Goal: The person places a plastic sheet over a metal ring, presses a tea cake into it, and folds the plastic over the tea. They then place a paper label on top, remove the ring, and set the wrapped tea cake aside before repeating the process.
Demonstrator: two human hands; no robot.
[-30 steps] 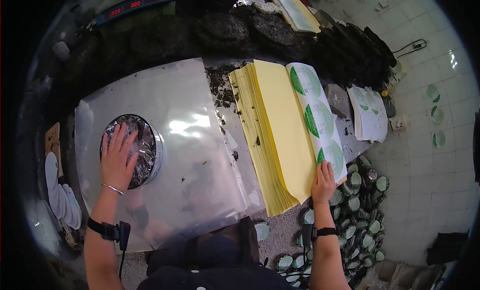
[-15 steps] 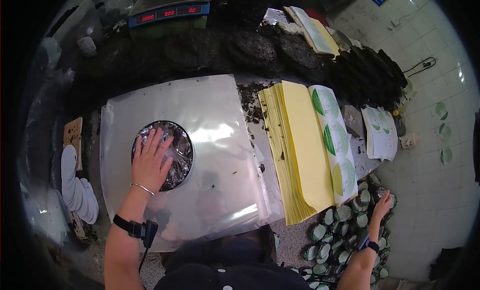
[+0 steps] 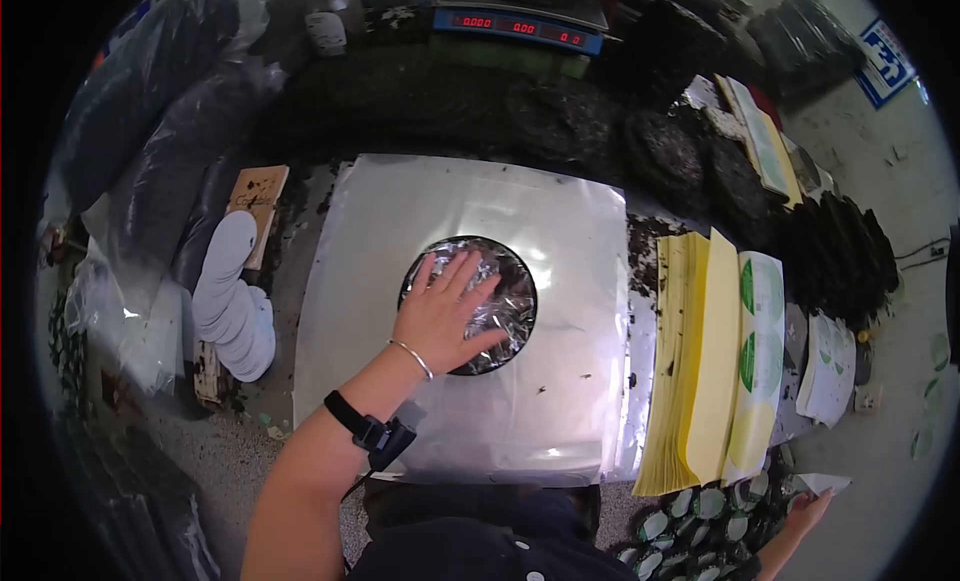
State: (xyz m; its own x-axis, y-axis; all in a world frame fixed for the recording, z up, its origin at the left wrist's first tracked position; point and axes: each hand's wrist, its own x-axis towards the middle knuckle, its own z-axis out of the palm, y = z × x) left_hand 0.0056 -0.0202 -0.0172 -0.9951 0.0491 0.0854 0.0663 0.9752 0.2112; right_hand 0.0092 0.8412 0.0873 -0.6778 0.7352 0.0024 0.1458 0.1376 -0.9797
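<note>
My left hand (image 3: 452, 316) lies flat with its fingers spread on a round dark disc in shiny clear wrap (image 3: 512, 321). The disc rests near the middle of a silvery metal sheet (image 3: 400, 211). At the lower right, my right hand (image 3: 806, 509) is closed on a small whitish piece (image 3: 823, 483), over many wrapped discs with green and white labels (image 3: 710, 502). Its fingertips are small in view. A stack of yellow sheets (image 3: 705, 381) stands beside the metal sheet, with a strip of round green labels (image 3: 762, 351) along its right side.
A digital scale (image 3: 520, 27) stands at the back by dark round cakes (image 3: 665, 151). White paper discs (image 3: 235, 311) and a cardboard piece (image 3: 257, 196) lie on the left. Folded label papers (image 3: 828, 366) are at the right. Plastic bags (image 3: 150, 111) fill the far left.
The view has swung left, so the table things appear further right. My left hand still lies on the disc. A whitish piece now shows at my right hand.
</note>
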